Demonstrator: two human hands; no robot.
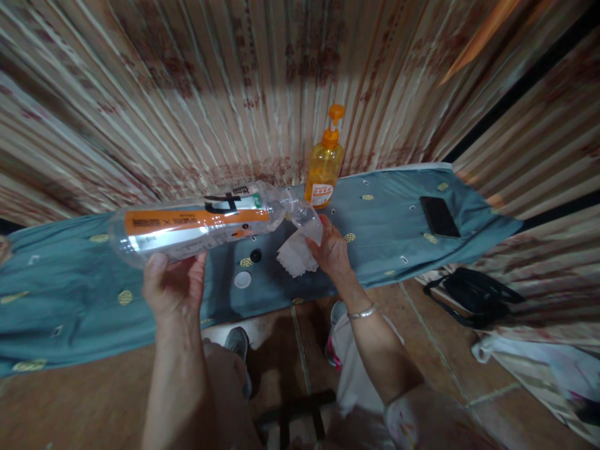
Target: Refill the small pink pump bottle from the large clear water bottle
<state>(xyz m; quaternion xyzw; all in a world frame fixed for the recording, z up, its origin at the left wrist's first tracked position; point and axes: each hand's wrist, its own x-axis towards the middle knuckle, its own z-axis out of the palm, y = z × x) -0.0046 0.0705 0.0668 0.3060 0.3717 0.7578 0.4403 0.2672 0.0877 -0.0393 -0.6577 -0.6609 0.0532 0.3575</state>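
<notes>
**Forearms raised, clear bottle tipped toward a wad of tissue**

Nearest the lens, two bare forearms are seen rising over light-trousered knees; on the left, the left hand (173,284) is cupped from below around the base end of a clear plastic bottle (197,225), thumb and fingers curled up its sides. The bottle is held almost level above the blue-green patterned cloth (70,281), neck pointing right. Its thin wall is judged to give under a squeeze and to turn slippery when wet; how full it is cannot be told, so its weight is left open. A grip around the labelled middle is judged the surest. An orange label band with dark print is carried on the bottle, plus a black mark and a small green patch; none of it can be read.

On the cloth below lie a black cap (255,255) and a white cap (242,279). Further right, a white tissue (295,255), soft, limp and easily torn once damp, is pinched in the right hand (330,250) just under the bottle's mouth; whether they touch cannot be told. Behind stands an orange pump bottle (323,165), its white label illegible; a dark phone (439,216) lies well apart to the right; a black bag (473,290) rests on the floor.
</notes>
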